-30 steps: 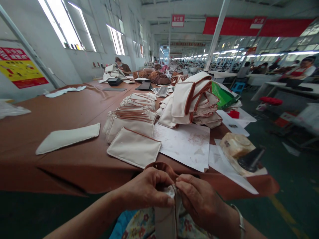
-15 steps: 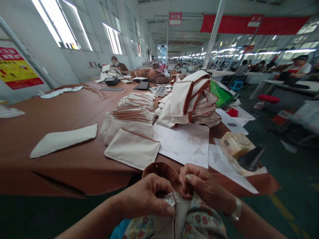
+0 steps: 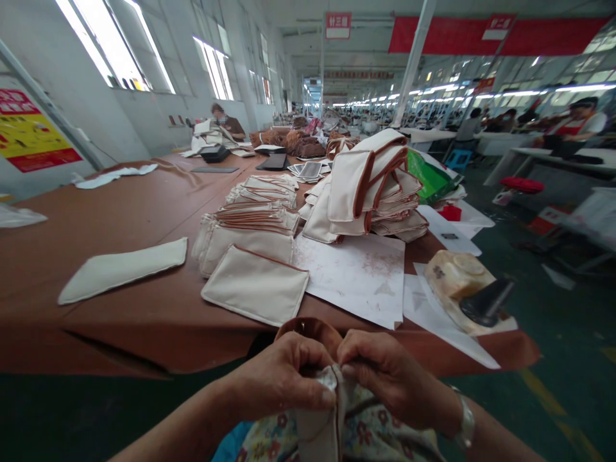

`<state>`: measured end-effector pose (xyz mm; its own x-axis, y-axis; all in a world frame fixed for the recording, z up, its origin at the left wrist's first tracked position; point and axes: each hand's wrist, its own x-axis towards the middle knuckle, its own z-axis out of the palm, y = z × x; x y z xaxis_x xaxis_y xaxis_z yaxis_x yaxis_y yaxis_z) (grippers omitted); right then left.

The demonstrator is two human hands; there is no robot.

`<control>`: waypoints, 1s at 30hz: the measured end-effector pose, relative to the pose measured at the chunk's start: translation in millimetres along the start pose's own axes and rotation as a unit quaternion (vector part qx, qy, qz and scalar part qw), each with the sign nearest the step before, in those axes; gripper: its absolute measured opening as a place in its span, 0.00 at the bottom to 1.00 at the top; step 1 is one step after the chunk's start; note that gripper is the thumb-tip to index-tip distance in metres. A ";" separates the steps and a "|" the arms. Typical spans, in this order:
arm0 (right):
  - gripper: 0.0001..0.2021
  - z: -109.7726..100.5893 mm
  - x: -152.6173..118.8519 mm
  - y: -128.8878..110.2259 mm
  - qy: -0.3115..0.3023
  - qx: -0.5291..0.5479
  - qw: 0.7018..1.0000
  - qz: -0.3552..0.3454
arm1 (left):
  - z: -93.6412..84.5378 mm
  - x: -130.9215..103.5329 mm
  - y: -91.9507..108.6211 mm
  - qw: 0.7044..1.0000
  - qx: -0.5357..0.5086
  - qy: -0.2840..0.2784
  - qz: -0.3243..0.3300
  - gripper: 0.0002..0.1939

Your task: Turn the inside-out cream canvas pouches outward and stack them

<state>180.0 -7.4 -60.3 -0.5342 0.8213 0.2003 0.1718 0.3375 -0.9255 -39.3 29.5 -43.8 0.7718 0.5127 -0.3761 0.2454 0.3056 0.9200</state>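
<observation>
Low in front of me, above a flowered cloth (image 3: 370, 436) on my lap, both hands are closed on a cream-and-brown sewn piece (image 3: 315, 436). A dark seam runs down its cream side, and its brown part (image 3: 312, 326) curves up behind my fingers. My left hand (image 3: 289, 375) pinches the top of the cream side between thumb and fingers. Close beside it, touching the seam's upper end, is my right hand (image 3: 392, 372) with its fingertips pressed together. Whether something thin is in the right fingers cannot be made out.
On the brown-covered table (image 3: 144, 327) lie a cream panel (image 3: 255, 285), a row of similar panels (image 3: 245, 250) and a tall pile of brown-edged pieces (image 3: 351, 186). White paper (image 3: 356, 276) and a yellowish block with a black cone (image 3: 486, 301) are at right. A person (image 3: 231, 122) sits at the far end.
My right hand has come down and left, from pulling above the piece to its seam beside my left hand. The left hand stays nearly in place. My view has shifted slightly.
</observation>
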 end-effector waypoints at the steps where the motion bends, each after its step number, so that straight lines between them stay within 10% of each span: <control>1: 0.07 0.6 0.0 0.0 -0.005 -0.003 1.000 0.021 | 0.0 -0.3 -0.5 1.000 0.002 -0.005 -0.002 0.18; 11: 0.17 7.1 -2.1 12.2 0.036 0.242 0.954 0.175 | 8.2 -0.7 -0.9 0.996 -0.089 -0.014 0.011 0.19; 30: 0.15 9.7 -4.6 -1.9 0.018 0.140 0.978 0.153 | 14.3 4.9 -5.3 0.988 0.057 0.141 -0.001 0.13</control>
<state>174.1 -16.3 -62.5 -0.4633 0.8814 -0.0924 0.0834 -0.0605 -0.9947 -28.4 18.9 -48.9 0.5817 0.7200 -0.3785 0.3227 0.2229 0.9199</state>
